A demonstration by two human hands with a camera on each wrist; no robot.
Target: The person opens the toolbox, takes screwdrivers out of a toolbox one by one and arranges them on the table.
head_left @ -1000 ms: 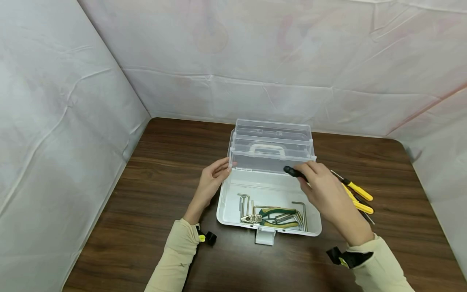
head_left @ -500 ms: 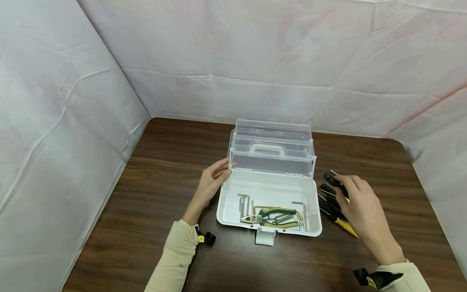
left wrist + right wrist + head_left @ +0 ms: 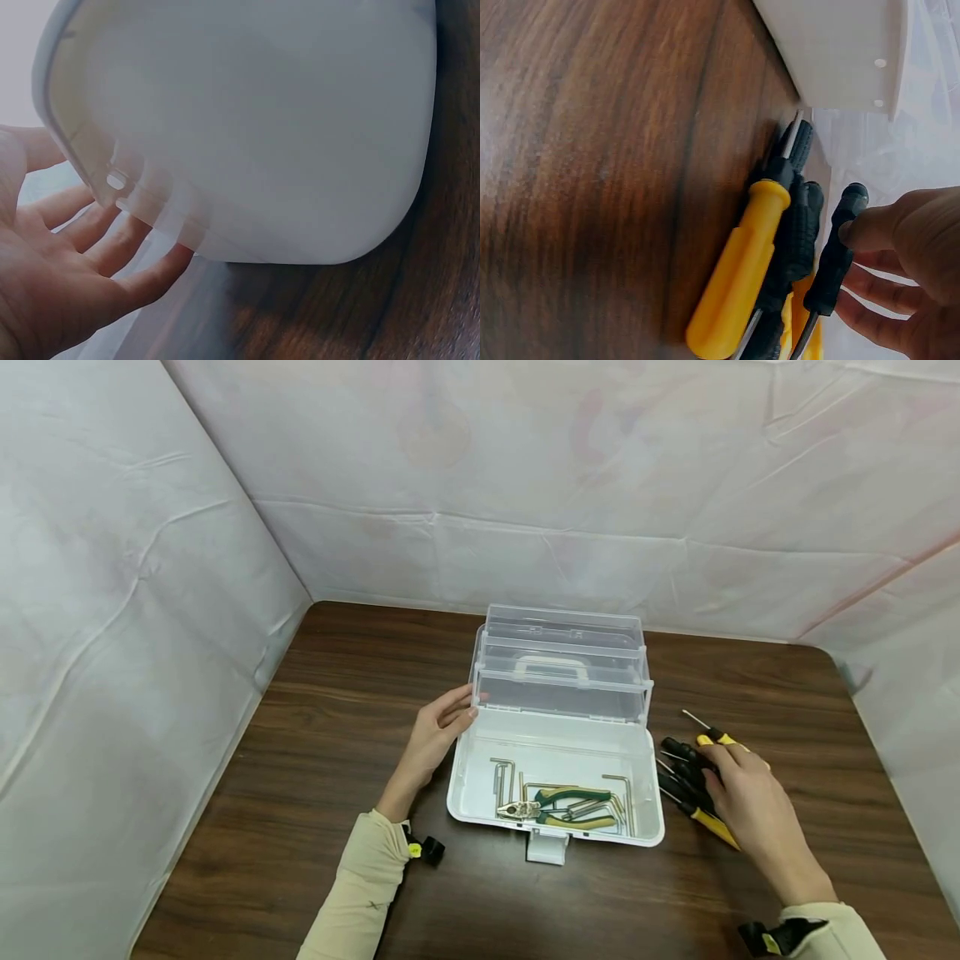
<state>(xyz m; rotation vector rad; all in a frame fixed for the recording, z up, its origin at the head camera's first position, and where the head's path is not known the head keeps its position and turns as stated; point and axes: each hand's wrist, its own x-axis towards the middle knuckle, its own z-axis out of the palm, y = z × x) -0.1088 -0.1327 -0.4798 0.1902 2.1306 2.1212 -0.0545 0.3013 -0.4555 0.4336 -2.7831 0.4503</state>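
My left hand point(image 3: 435, 735) holds the left edge of a white toolbox point(image 3: 555, 739) at its raised clear lid, the fingers showing through the plastic in the left wrist view. Inside the box, pliers point(image 3: 576, 793) with green and yellow handles lie among several hex keys point(image 3: 628, 802). To the right of the box, my right hand point(image 3: 757, 802) is low over a heap of screwdrivers. The right wrist view shows it pinching a black-handled screwdriver point(image 3: 832, 262) between thumb and fingers, right beside a yellow-handled screwdriver point(image 3: 739, 277).
Clear stepped trays point(image 3: 562, 685) stand raised behind the box's base. A white latch point(image 3: 546, 847) hangs from the box's front. Dark wooden tabletop point(image 3: 337, 710) surrounds the box, and pale cloth walls point(image 3: 562, 485) enclose the table behind and at the sides.
My right hand has moved from above the box with a black-handled screwdriver, rightward and down onto the heap beside it. The left hand has stayed at the lid's edge.
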